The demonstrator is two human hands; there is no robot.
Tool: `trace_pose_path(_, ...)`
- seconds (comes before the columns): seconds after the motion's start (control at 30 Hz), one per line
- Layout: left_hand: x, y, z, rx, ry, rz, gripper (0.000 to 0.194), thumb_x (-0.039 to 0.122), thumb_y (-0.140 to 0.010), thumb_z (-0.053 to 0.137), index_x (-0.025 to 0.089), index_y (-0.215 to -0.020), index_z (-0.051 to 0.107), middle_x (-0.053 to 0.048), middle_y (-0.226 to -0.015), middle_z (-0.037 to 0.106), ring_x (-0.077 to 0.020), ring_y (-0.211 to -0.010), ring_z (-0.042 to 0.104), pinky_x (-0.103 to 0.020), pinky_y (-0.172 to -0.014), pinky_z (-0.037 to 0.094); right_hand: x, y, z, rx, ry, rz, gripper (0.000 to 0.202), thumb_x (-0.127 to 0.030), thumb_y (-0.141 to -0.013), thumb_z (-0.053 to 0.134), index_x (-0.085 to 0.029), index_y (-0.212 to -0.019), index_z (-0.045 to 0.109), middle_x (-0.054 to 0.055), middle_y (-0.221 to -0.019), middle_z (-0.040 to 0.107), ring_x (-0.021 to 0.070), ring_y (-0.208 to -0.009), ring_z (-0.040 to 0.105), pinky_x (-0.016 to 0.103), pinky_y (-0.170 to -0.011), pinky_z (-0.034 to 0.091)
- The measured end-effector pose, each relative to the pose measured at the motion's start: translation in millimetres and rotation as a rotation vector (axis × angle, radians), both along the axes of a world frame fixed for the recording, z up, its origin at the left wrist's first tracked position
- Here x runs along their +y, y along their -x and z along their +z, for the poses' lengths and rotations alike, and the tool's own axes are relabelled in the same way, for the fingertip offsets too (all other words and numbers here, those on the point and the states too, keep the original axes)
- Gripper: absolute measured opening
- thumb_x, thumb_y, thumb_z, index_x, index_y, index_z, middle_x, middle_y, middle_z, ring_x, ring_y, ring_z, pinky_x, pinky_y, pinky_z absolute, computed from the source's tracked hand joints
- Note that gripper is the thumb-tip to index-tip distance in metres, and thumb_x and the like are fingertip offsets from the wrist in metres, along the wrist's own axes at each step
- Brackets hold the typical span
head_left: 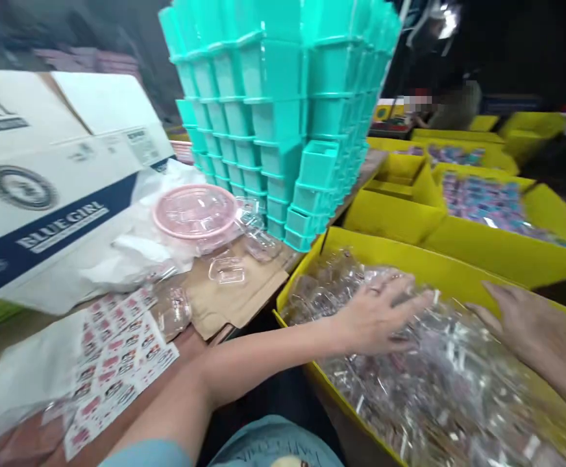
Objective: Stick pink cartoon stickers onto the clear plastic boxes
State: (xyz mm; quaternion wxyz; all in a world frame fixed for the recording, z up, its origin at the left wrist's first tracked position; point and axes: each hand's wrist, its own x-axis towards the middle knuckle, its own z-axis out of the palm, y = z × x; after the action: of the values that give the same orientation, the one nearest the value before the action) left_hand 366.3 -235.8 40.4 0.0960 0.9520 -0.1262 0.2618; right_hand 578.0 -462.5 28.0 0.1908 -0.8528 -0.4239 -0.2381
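My left hand reaches across from the table side and lies on a heap of see-through plastic pieces, its fingers spread. The heap fills a yellow box at my right. Over the right part of the same box is my right hand, thumb and fingers apart, slightly smeared by motion. Nothing shows in either palm. The exact shape of the plastic pieces is hard to make out in the jumble.
Stacked turquoise bins tower at the table's back. Left are a white carton, a pink oval basket with plastic pieces, and sticker sheets. More yellow boxes stand behind; a person is farther off.
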Motion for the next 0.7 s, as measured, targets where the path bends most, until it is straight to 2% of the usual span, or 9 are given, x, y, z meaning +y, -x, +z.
trace_pose_path(0.07, 64, 45, 0.7, 0.007, -0.001, 0.266, 0.061, 0.034, -0.09, 0.057, 0.022, -0.147, 0.039, -0.011, -0.154, 0.037, -0.0301, -0.147, 0.029, -0.048, -0.119, 0.031, 82, 32, 12.4, 0.058, 0.054, 0.24, 0.044, -0.05, -0.096, 0.046, -0.023, -0.124, 0.065, 0.022, -0.121, 0.067, 0.0324, -0.11, 0.066, 0.05, -0.095, 0.047)
trace_pose_path(0.13, 127, 93, -2.1, 0.095, 0.067, 0.568, 0.051, 0.028, -0.09, 0.054, 0.021, -0.14, 0.044, -0.012, -0.141, 0.049, -0.0279, -0.136, 0.042, -0.046, -0.113, 0.037, 178, 84, 22.2, 0.163, 0.103, 0.485, 0.039, -0.041, -0.099, 0.044, -0.02, -0.126, 0.063, 0.016, -0.126, 0.066, 0.0273, -0.118, 0.061, 0.043, -0.103, 0.046)
trace_pose_path(0.17, 155, 115, -5.8, 0.124, 0.075, 0.64, 0.054, 0.029, -0.088, 0.057, 0.016, -0.139, 0.045, -0.016, -0.134, 0.052, -0.0304, -0.131, 0.046, -0.048, -0.11, 0.039, 226, 111, 24.4, 0.207, 0.168, 0.547, 0.039, -0.038, -0.098, 0.048, -0.017, -0.128, 0.062, 0.016, -0.128, 0.065, 0.0271, -0.122, 0.058, 0.042, -0.106, 0.044)
trace_pose_path(0.27, 213, 161, -22.9, 0.313, 0.052, 0.76, 0.074, 0.031, -0.074, 0.072, 0.013, -0.14, 0.044, -0.018, -0.127, 0.054, -0.0362, -0.125, 0.048, -0.055, -0.108, 0.038, 339, 173, 17.7, 0.239, 0.183, 0.558, 0.069, -0.04, -0.084, 0.071, -0.01, -0.142, 0.049, 0.025, -0.136, 0.057, 0.0383, -0.125, 0.052, 0.055, -0.107, 0.039)
trace_pose_path(0.33, 233, 181, -30.9, 0.375, 0.052, 0.798, 0.078, 0.032, -0.07, 0.076, 0.016, -0.14, 0.045, -0.016, -0.123, 0.054, -0.0351, -0.118, 0.053, -0.052, -0.101, 0.044, 379, 190, 6.9, 0.281, 0.168, 0.534, 0.08, -0.032, -0.078, 0.076, -0.005, -0.146, 0.043, 0.029, -0.13, 0.059, 0.0417, -0.12, 0.054, 0.062, -0.105, 0.036)
trace_pose_path(0.43, 239, 199, -26.4, 0.347, 0.087, 0.832, 0.073, 0.035, -0.078, 0.069, 0.019, -0.144, 0.041, -0.013, -0.119, 0.053, -0.0294, -0.109, 0.058, -0.044, -0.093, 0.05, 396, 186, -2.0, 0.398, 0.109, 0.504, 0.081, -0.036, -0.082, 0.069, -0.006, -0.15, 0.036, 0.025, -0.12, 0.066, 0.0371, -0.112, 0.06, 0.054, -0.1, 0.043)
trace_pose_path(0.53, 213, 190, -13.3, 0.281, 0.23, 0.731, 0.075, 0.041, -0.082, 0.066, 0.027, -0.149, 0.035, -0.011, -0.125, 0.049, -0.025, -0.103, 0.061, -0.041, -0.089, 0.052, 372, 167, 6.1, 0.562, 0.036, 0.466, 0.069, -0.051, -0.095, 0.045, -0.01, -0.15, 0.035, 0.015, -0.107, 0.073, 0.0279, -0.097, 0.069, 0.04, -0.085, 0.054)
trace_pose_path(0.63, 154, 139, -19.8, 0.325, 0.313, 0.402, 0.073, 0.047, -0.08, 0.069, 0.033, -0.146, 0.041, -0.01, -0.125, 0.052, -0.0266, -0.104, 0.061, -0.041, -0.089, 0.053, 302, 130, 15.3, 0.665, -0.018, 0.426, 0.063, -0.056, -0.097, 0.029, -0.017, -0.145, 0.043, 0.011, -0.099, 0.076, 0.0251, -0.087, 0.072, 0.037, -0.074, 0.056)
trace_pose_path(0.7, 108, 92, -37.2, 0.361, 0.32, 0.201, 0.079, 0.052, -0.078, 0.07, 0.027, -0.147, 0.04, -0.014, -0.124, 0.054, -0.03, -0.109, 0.059, -0.041, -0.088, 0.053, 227, 93, 8.7, 0.667, -0.09, 0.283, 0.063, -0.065, -0.088, 0.044, -0.025, -0.137, 0.053, 0.012, -0.098, 0.076, 0.0306, -0.086, 0.073, 0.043, -0.072, 0.056)
